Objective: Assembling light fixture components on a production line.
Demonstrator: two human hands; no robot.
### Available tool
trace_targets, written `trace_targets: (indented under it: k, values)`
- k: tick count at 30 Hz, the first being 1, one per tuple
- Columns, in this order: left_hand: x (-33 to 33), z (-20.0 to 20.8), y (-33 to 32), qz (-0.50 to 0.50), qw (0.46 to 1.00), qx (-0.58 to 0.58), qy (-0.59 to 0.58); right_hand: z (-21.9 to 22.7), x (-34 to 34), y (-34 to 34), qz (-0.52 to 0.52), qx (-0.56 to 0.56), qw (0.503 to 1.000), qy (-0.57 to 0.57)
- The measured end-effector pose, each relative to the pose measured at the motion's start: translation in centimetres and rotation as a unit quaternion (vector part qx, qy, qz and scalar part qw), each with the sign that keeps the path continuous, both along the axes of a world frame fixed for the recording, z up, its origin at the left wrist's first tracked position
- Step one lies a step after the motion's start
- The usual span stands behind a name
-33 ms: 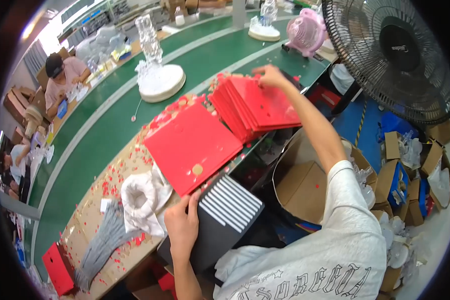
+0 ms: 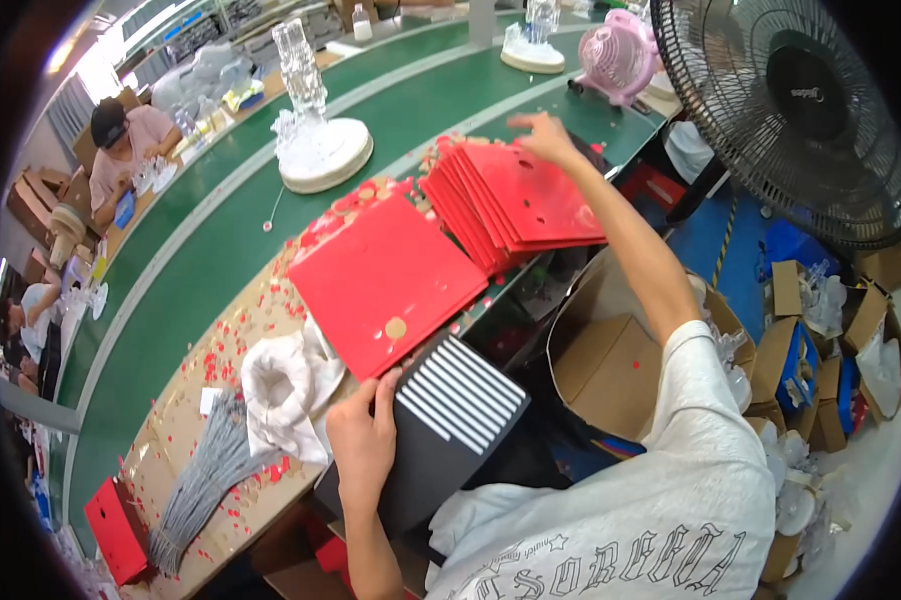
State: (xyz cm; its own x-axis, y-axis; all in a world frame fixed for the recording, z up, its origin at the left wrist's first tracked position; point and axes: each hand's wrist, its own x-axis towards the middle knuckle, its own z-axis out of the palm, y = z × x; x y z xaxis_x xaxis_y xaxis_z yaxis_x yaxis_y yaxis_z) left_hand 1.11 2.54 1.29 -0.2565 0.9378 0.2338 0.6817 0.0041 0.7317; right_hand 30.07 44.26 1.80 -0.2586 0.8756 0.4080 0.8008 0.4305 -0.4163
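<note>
A neat stack of flat red sheets (image 2: 391, 275) lies at the table edge in front of me. To its right is a fanned pile of red sheets (image 2: 531, 200) with small holes. My right hand (image 2: 545, 138) reaches over the far edge of that pile, fingers partly stretched and slightly blurred, with nothing seen in them. My left hand (image 2: 364, 430) is closed in a pinch where the neat stack's near corner meets a black panel with white stripes (image 2: 426, 440). What lies between its fingertips is hidden.
Red and tan paper discs litter the table. To the left lie a white cloth (image 2: 283, 385), a bundle of grey strands (image 2: 211, 480) and a red box (image 2: 117, 530). An open carton (image 2: 603, 375) stands below; a large fan (image 2: 801, 95) is at right. Others work across the table.
My right hand has moved slightly farther away over the fanned pile. The left hand stays at the corner, and the view has shifted a little.
</note>
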Motion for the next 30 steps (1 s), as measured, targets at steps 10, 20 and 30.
trace_targets:
  k: [10, 20, 30]
  values:
    - [-1.0, 0.4, 1.4, 0.082, 0.994, 0.066, -0.009, -1.7, -10.1, -32.1, 0.449, 0.054, 0.89, 0.068]
    - [-0.8, 0.6, 0.8, 0.075, 0.995, 0.057, -0.041, -3.6, -9.5, -34.2, 0.468, 0.052, 0.859, 0.202]
    - [-5.0, -4.0, -0.1, 0.028, 0.996, 0.031, -0.074, -7.4, -11.9, -34.7, 0.498, -0.134, 0.788, 0.336]
